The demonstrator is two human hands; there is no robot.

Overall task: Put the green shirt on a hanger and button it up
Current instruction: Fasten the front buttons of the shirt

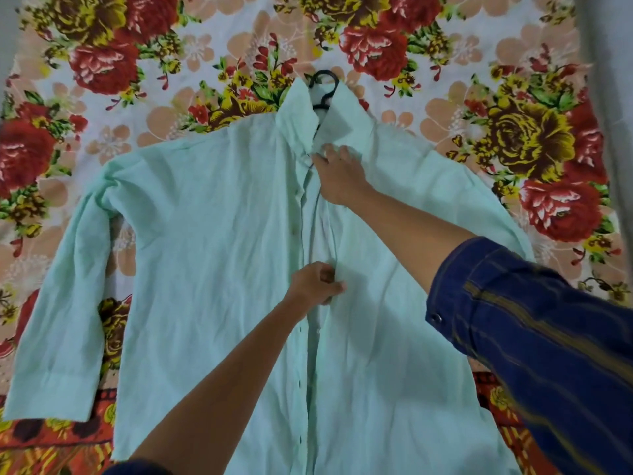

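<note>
The pale green shirt (pixel 212 255) lies flat on its back on a flowered bedsheet, sleeves spread, collar at the far end. A black hanger (pixel 323 87) sits inside it; only its hook shows above the collar. My left hand (pixel 317 284) pinches the front placket at mid-chest, fingers closed on the cloth. My right hand (pixel 339 176) rests just below the collar, fingers on the placket's upper part beside a button. The two front edges lie together down the middle, with a row of buttonholes along the left edge below my left hand.
The flowered bedsheet (pixel 137 108) covers the whole surface under the shirt. An orange and red patterned band (pixel 54 443) runs along its near edge. A grey strip (pixel 613 97) stands at the far right. My right arm's blue sleeve (pixel 534 337) crosses over the shirt's right side.
</note>
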